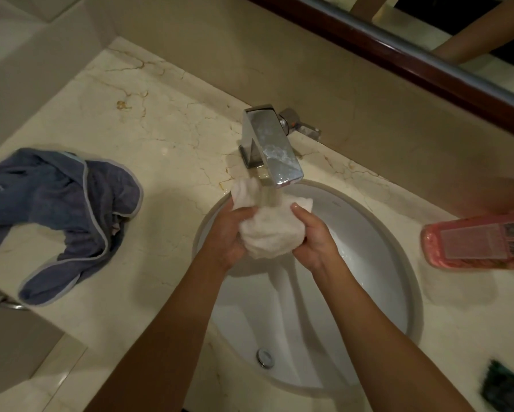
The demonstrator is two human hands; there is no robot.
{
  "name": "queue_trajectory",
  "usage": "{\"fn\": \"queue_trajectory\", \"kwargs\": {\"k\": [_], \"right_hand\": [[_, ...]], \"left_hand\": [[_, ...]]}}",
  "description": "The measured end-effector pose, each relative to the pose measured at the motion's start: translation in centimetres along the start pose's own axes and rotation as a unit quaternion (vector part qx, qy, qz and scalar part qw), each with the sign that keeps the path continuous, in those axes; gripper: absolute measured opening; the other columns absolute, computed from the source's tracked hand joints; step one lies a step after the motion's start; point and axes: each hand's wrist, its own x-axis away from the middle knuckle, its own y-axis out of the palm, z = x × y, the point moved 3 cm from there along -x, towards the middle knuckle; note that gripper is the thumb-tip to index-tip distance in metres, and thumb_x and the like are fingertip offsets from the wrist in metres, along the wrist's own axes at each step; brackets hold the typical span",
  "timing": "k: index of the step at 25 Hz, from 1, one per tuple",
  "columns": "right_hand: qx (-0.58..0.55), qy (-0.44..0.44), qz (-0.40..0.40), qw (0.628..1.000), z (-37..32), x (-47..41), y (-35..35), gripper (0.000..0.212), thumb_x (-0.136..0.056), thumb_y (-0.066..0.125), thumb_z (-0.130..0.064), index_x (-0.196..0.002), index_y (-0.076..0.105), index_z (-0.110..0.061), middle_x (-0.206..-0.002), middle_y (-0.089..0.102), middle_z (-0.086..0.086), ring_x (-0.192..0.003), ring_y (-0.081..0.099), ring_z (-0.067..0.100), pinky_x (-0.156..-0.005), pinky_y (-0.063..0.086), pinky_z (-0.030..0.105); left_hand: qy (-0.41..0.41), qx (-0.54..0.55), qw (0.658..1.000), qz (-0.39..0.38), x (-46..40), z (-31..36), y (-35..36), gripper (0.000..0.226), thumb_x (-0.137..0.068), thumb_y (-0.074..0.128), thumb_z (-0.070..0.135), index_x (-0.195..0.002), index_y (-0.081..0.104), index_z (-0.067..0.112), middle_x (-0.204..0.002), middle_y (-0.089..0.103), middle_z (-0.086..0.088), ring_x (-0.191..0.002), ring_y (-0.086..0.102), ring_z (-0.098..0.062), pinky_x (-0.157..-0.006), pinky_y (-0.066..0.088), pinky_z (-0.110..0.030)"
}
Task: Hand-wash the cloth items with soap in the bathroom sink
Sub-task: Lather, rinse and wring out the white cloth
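A bunched white cloth (268,230) is held over the white oval sink (377,263), just under the chrome faucet spout (275,150). Water runs from the spout onto the cloth's top. My left hand (224,236) grips the cloth's left side and my right hand (313,236) grips its right side, fingers curled round the wet fabric. A pink soap bottle (481,240) lies on its side on the counter to the right of the sink. A blue-grey cloth (56,209) lies crumpled on the marble counter at the left.
The sink drain (264,357) shows near the basin's front. A faucet handle (302,126) sticks out to the right behind the spout. A dark object (505,385) sits at the counter's lower right. A mirror with a dark wooden frame (413,58) runs along the back wall.
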Motion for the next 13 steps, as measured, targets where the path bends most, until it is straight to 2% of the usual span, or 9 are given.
{"fn": "queue_trajectory", "kwargs": {"k": [2, 4, 7, 10, 13], "right_hand": [[-0.039, 0.043, -0.005, 0.998, 0.1, -0.1, 1.2, 0.048, -0.098, 0.053, -0.029, -0.131, 0.058, 0.005, -0.123, 0.066, 0.027, -0.107, 0.07, 0.035, -0.095, 0.056, 0.043], [-0.067, 0.051, 0.012, 0.996, 0.3, -0.6, 1.8, 0.05, -0.103, 0.045, -0.035, -0.133, 0.058, 0.003, -0.122, 0.068, 0.025, -0.106, 0.07, 0.035, -0.101, 0.052, 0.045], [-0.095, 0.023, 0.022, 0.995, 0.5, -1.2, 2.3, 0.051, -0.104, 0.042, -0.037, -0.139, 0.056, -0.003, -0.133, 0.063, 0.023, -0.125, 0.06, 0.037, -0.115, 0.038, 0.049], [-0.101, -0.007, -0.007, 0.995, 0.6, -1.5, 2.7, 0.057, -0.099, 0.047, -0.042, -0.139, 0.055, -0.003, -0.142, 0.055, 0.024, -0.136, 0.05, 0.037, -0.12, 0.031, 0.049], [-0.096, -0.015, -0.015, 0.995, 0.7, -1.7, 2.6, 0.063, -0.095, 0.049, -0.044, -0.141, 0.051, -0.001, -0.144, 0.053, 0.026, -0.138, 0.048, 0.038, -0.121, 0.028, 0.05]], "left_hand": [[0.011, 0.017, 1.0, -0.013, 0.4, 0.1, 0.3, 0.059, -0.089, 0.056, 0.002, -0.146, 0.045, -0.002, -0.133, 0.061, -0.024, -0.117, 0.064, -0.031, -0.098, 0.055, -0.039], [0.022, 0.028, 0.999, -0.014, 0.5, 0.1, 0.4, 0.062, -0.086, 0.057, 0.005, -0.146, 0.044, -0.006, -0.128, 0.061, -0.025, -0.116, 0.062, -0.034, -0.099, 0.054, -0.043], [0.019, 0.025, 0.999, 0.012, 0.4, -0.2, 0.0, 0.058, -0.091, 0.06, 0.013, -0.145, 0.046, -0.004, -0.129, 0.061, -0.028, -0.11, 0.067, -0.032, -0.087, 0.058, -0.038], [0.01, 0.022, 0.999, 0.04, 0.4, -0.4, 0.0, 0.046, -0.103, 0.054, 0.026, -0.142, 0.053, 0.001, -0.137, 0.059, -0.026, -0.119, 0.064, -0.034, -0.096, 0.055, -0.041], [-0.02, 0.023, 0.994, 0.107, 0.3, -0.5, 0.0, 0.047, -0.106, 0.044, 0.043, -0.134, 0.062, 0.01, -0.128, 0.069, -0.017, -0.117, 0.067, -0.03, -0.1, 0.052, -0.043]]}}
